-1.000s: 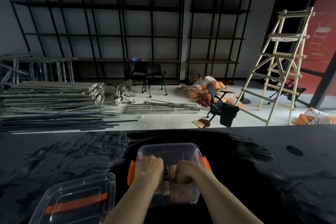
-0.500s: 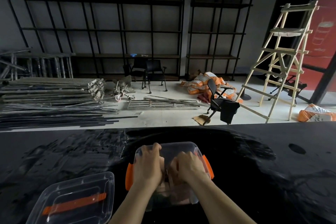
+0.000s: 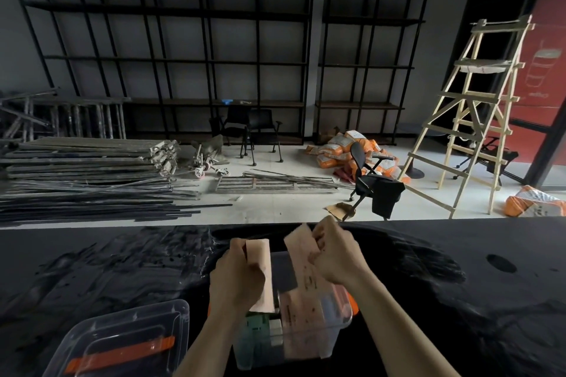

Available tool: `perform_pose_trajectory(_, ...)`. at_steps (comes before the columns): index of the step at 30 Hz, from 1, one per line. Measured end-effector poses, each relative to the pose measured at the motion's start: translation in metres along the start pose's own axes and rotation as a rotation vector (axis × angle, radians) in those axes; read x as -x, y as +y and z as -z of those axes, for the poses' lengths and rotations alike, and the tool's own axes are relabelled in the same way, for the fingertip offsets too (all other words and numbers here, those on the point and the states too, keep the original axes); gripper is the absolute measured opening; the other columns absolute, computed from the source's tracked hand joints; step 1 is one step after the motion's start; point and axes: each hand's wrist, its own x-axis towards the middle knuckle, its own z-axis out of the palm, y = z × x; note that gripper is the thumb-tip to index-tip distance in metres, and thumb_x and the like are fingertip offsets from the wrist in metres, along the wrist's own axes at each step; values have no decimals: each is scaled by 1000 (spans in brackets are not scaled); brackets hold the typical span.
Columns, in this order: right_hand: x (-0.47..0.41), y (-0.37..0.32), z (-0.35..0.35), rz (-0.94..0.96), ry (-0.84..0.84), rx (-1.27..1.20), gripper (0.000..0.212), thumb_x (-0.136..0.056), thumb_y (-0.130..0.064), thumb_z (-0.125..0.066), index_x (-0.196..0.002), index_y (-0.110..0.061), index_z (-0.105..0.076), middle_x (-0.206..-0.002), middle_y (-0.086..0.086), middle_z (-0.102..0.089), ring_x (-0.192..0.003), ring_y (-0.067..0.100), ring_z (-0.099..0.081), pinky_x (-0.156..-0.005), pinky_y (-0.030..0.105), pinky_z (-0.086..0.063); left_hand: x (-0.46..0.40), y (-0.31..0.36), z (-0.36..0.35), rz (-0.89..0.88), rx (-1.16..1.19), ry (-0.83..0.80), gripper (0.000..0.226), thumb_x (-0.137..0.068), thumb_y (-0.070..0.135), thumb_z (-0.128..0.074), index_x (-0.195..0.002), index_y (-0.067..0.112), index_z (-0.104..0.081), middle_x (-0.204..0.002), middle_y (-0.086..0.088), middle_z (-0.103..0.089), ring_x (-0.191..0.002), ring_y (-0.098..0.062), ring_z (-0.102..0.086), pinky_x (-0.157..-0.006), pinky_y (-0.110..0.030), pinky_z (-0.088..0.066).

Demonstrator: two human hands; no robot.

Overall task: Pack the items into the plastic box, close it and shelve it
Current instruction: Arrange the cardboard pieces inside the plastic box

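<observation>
Each hand, left hand and right hand, grips a pink packet above the plastic box; a hasty push could buckle them against items inside.

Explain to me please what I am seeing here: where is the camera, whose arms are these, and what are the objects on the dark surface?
There is no machine here. The single picture comes from a camera worn on a person's head, looking forward and down, so the two bare arms at the bottom belong to that person. The left hand and the right hand each grip a pale pink flat packet, held over an open clear plastic box with orange latches. Other items already lie inside the box, but they are too blurred to name. The box stands on a black table. Its clear lid, with an orange handle, lies on the table to the left. Behind the table are empty black shelves and a wooden ladder.
</observation>
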Motion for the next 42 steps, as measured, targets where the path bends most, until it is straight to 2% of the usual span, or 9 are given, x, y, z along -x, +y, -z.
perform_pose_trajectory(5,4,3,-15,-105,-10,-567,34,-78,-5,-78,-110,-8,-65,-85,14,-77,-83,33,-74,-74,58,-61,8,20,0,125,613,-174,24,-92,19,-55,-110,29,-66,-112,1,-71,-104,-19,-65,-93,-48,-54)
perform_pose_trajectory(8,7,8,-28,-123,-9,-610,21,-81,-9,-77,-100,-17,-70,-80,13,-78,-78,33,-76,-75,58,-61,12,28,-3,48,555,-137,36,-99,29,-51,-134,22,-56,-128,2,-63,-119,-18,-57,-102,-42,-46)
perform_pose_trajectory(12,5,15,-25,-106,-59,-758,19,-77,-18,-79,-93,-24,-70,-73,5,-78,-67,17,-75,-60,36,-61,16,35,-6,-117,519,-184,23,-101,21,-48,-117,26,-64,-112,4,-69,-103,-8,-63,-82,-22,-50)
perform_pose_trajectory(16,4,38,-32,-152,136,-653,38,-79,-12,-70,-117,-15,-67,-98,3,-76,-88,17,-72,-66,30,-61,11,22,-27,-154,99,-263,25,-100,21,-46,-115,23,-65,-103,4,-73,-88,-9,-70,-68,-20,-54)
perform_pose_trajectory(20,8,55,-46,-156,233,-561,37,-89,-6,-59,-123,-19,-55,-102,-3,-67,-82,6,-65,-44,12,-49,10,23,-58,-119,-334,-661,31,-90,33,-47,-113,23,-67,-108,-4,-73,-93,-20,-72,-84,-36,-59)
perform_pose_trajectory(27,13,54,-53,-44,328,-366,31,-90,-7,-59,-119,-14,-51,-109,2,-64,-100,19,-62,-63,16,-45,-4,28,-95,-113,-551,-897,47,-93,42,-50,-135,22,-51,-139,-7,-57,-121,-29,-56,-103,-40,-46)
perform_pose_trajectory(33,11,51,-55,-62,357,-367,21,-94,-6,-53,-114,-10,-49,-114,8,-64,-104,25,-61,-71,27,-47,-13,19,-94,-60,-355,-844,12,-87,21,-63,-95,25,-55,-110,-2,-65,-97,-20,-63,-87,-34,-55)
perform_pose_trajectory(39,11,55,-55,-76,356,-469,32,-92,-1,-48,-121,-11,-54,-109,5,-65,-96,21,-62,-59,8,-44,-3,16,-86,-132,-206,-515,24,-86,14,-59,-103,31,-58,-109,8,-68,-100,-15,-66,-86,-31,-54)
perform_pose_trajectory(42,10,56,-54,-55,312,-544,31,-90,1,-48,-117,-13,-57,-101,3,-66,-91,24,-66,-63,28,-55,-2,13,-67,-122,44,-344,14,-94,15,-56,-103,24,-58,-103,3,-67,-92,-13,-66,-81,-32,-56)
